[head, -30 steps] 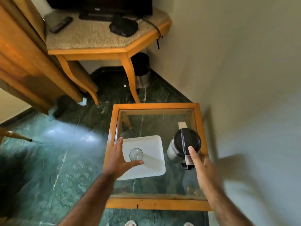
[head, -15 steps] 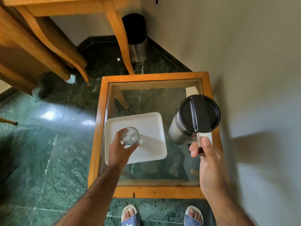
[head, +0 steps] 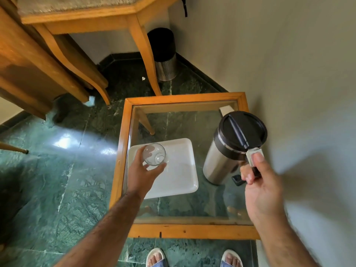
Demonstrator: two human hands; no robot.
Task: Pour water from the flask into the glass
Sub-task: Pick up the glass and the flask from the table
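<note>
A steel flask [head: 219, 157] with a black lid stands at the right of a glass-topped wooden side table [head: 185, 231]. My right hand [head: 259, 186] is closed around the flask's handle, thumb on the metal lever at the lid. The flask leans slightly toward the left. A clear empty glass [head: 155, 154] is in my left hand [head: 143, 173], tilted and held just above the white tray [head: 179, 178] on the left half of the table. Lid shut, no water visible.
A pale wall [head: 289, 74] runs close along the table's right side. Behind the table stand a wooden console [head: 81, 18] on curved legs and a black and steel bin [head: 163, 54]. Green marble floor lies to the left, and my sandalled feet [head: 156, 258] are at the table's near edge.
My left hand closed on the glass and lifted it, tilted, off the tray. My right hand went from touching the lid lever to gripping the handle. The view dipped down, then rose slightly.
</note>
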